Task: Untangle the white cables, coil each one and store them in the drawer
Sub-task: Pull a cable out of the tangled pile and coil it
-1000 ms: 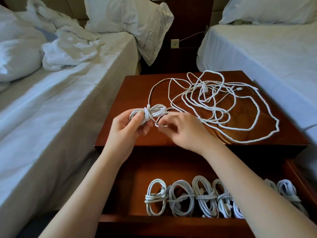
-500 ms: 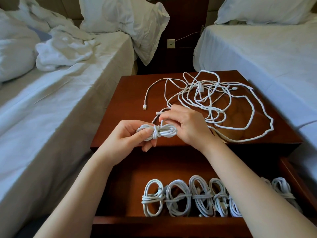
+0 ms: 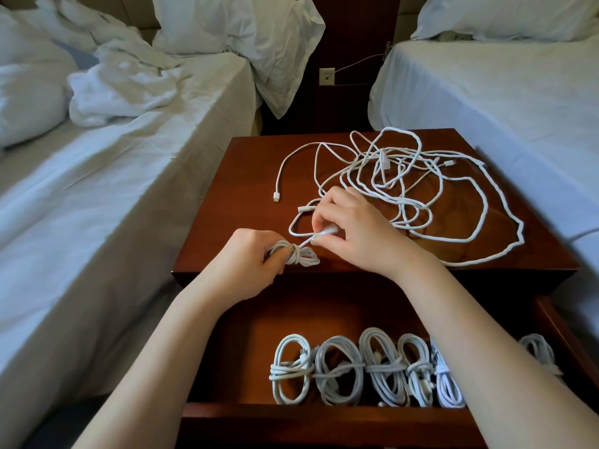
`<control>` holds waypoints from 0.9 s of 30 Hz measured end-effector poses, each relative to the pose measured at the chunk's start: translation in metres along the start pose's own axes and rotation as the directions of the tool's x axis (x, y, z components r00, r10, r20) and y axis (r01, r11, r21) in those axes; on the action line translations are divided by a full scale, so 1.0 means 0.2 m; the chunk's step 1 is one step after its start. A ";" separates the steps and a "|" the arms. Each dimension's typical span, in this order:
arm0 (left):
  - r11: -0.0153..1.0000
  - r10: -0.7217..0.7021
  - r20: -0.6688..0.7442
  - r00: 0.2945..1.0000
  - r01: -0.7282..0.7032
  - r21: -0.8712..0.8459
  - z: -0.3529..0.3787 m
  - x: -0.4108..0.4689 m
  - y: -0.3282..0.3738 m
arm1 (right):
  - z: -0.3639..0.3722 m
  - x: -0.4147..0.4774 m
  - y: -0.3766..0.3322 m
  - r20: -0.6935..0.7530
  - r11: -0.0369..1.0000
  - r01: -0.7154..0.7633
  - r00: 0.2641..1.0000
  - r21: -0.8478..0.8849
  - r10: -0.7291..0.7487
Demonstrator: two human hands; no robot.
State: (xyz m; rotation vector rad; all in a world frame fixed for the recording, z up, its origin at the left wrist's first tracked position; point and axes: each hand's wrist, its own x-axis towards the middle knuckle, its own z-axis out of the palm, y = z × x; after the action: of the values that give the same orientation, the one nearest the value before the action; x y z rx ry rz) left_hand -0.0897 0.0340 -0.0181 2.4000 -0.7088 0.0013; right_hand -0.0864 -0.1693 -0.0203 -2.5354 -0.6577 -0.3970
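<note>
Bedside tabletop (image 3: 246,176), dark wood: coiled cable (image 3: 299,256), light, limp, likely springy, gripped near its wrapped waist by left hand (image 3: 249,264) at the 7 o'clock edge. Right hand (image 3: 353,234) pinches its loose tail; tangle (image 3: 405,183) at 1 o'clock, open drawer (image 3: 246,409) at 6 o'clock.

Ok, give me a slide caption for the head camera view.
Left hand grips a coiled cable while right hand pinches its loose end over the nightstand.

my left grip (image 3: 246,267) has brought the coiled cable (image 3: 299,256) down from beside the tangle (image 3: 384,163) to the bench (image 3: 227,202) front edge. my right grip (image 3: 353,234) has left the coil and now pinches what looks like its loose plug end (image 3: 325,231), drawn out to the side.
</note>
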 end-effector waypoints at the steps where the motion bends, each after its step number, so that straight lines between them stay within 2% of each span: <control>1: 1.000 -0.001 -0.004 1.000 0.001 0.012 0.00 0.00 0.01 | -0.01 0.00 -0.01 0.037 0.999 -0.028 0.999 0.036 0.027; 4: 1.000 -0.018 -0.013 1.000 0.018 0.018 0.00 -0.01 0.01 | -0.02 -0.01 -0.04 0.124 0.986 -0.117 0.987 0.116 0.102; 8: 0.999 -0.021 -0.032 0.999 0.022 0.031 0.01 0.00 0.02 | -0.03 -0.01 -0.04 0.137 0.975 -0.169 0.979 0.143 0.150; 11: 0.999 -0.014 -0.045 0.999 0.016 0.044 0.01 0.00 0.03 | -0.03 -0.01 -0.04 0.042 0.976 -0.163 0.986 0.147 0.158; 13: 0.999 -0.014 -0.048 0.999 0.016 0.047 0.01 0.00 0.02 | -0.03 -0.01 -0.05 -0.049 0.966 -0.145 0.986 0.214 0.159; 15: 0.998 -0.024 -0.054 0.998 0.027 0.051 0.01 0.00 0.02 | -0.02 -0.02 -0.07 -0.074 0.937 -0.138 0.983 0.321 0.170; 20: 0.998 -0.029 -0.100 0.995 0.034 0.049 0.03 0.00 0.01 | -0.01 -0.02 -0.11 0.193 0.782 -0.291 0.956 0.551 0.220; 23: 0.998 0.006 -0.129 0.992 0.002 0.060 0.04 0.00 0.00 | -0.02 -0.01 -0.09 0.294 0.621 -0.392 0.920 0.679 0.260; 27: 0.997 0.024 -0.147 0.989 -0.012 0.082 0.04 0.00 -0.01 | -0.02 -0.01 -0.06 0.334 0.587 -0.435 0.900 0.683 0.279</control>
State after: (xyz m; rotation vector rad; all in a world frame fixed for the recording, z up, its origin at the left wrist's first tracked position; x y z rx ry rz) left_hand -0.0891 0.0310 -0.0257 2.4402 -0.6726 0.2167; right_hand -0.0952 -0.1642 -0.0130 -1.8197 -0.2519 0.2490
